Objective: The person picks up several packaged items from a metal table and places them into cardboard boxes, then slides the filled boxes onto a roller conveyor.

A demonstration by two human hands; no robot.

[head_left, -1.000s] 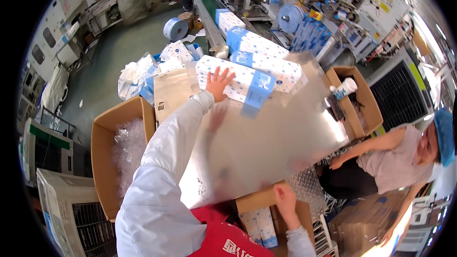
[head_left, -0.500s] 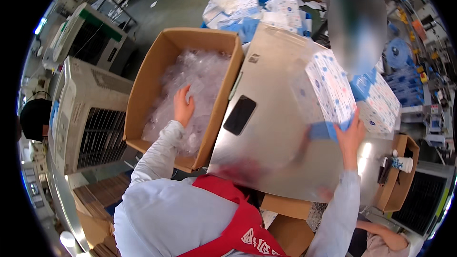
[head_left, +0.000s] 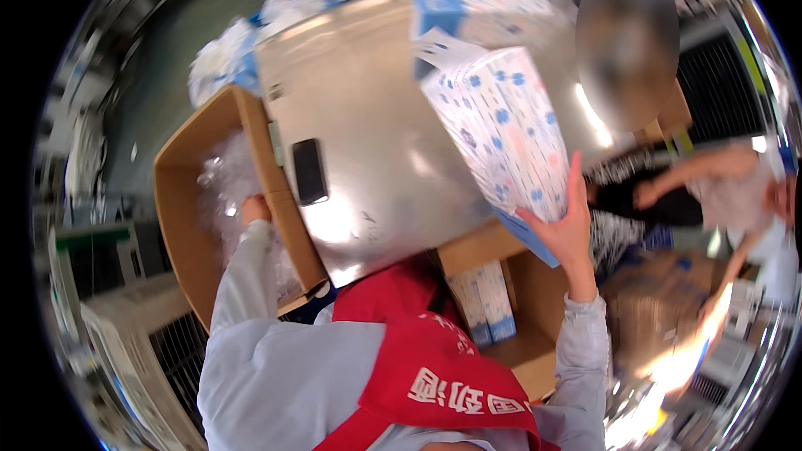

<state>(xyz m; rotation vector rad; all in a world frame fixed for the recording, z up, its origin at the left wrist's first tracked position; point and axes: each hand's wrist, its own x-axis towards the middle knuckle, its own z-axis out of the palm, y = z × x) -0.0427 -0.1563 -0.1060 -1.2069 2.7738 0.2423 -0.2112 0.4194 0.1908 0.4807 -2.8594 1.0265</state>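
My right hand (head_left: 570, 230) grips the near end of a long white pack (head_left: 505, 129) printed with blue and pink flowers, its thumb and fingers on either side of the blue end. That pack is tilted and raised over the metal tabletop (head_left: 376, 117). At its far end a loose white flap sticks out. On the left, my left hand (head_left: 256, 210) reaches into a cardboard box (head_left: 185, 209) among a heap of clear plastic pieces (head_left: 230, 179). Its fingers are small and partly hidden there, so what they hold does not show.
A black phone (head_left: 310, 171) lies on the tabletop's left side. More flower-printed packs (head_left: 489, 4) sit at the far edge. Below the near edge, an open carton (head_left: 535, 317) holds similar packs (head_left: 483, 301). Another person (head_left: 710, 184) is at the right.
My view has swung to the right. The pack in my right hand has risen from the tabletop and tilted. My left hand is still in the plastic pieces, now nearer the box's right wall.
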